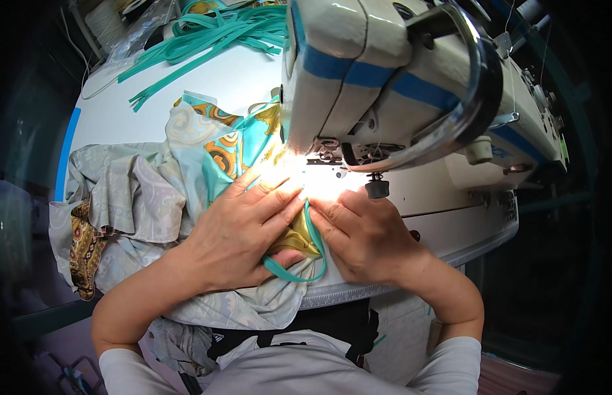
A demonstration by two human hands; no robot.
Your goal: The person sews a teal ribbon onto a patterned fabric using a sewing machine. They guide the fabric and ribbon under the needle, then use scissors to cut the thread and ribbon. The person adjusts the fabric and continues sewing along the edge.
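Observation:
My left hand (242, 227) lies spread over patterned satin fabric (227, 153), its fingertips close to the presser foot (328, 159) of an industrial sewing machine (375, 74). A narrow teal zipper tape (317, 237) runs down from between my hands and loops back by my left thumb. My right hand (368, 232) has its fingers bent, thumb and forefinger pinching the tape's edge just in front of the foot. Bright lamp glare hides the needle and the exact spot under the fingertips. The fabric's pale wrong side (153, 197) is bunched left of my left hand.
A pile of teal zippers (212, 39) lies at the back left, near a cone of white thread (104, 22). A curved metal guard (486, 94) juts from the machine head. The table's front edge carries a measuring strip (335, 295). Fabric hangs over that edge onto the lap.

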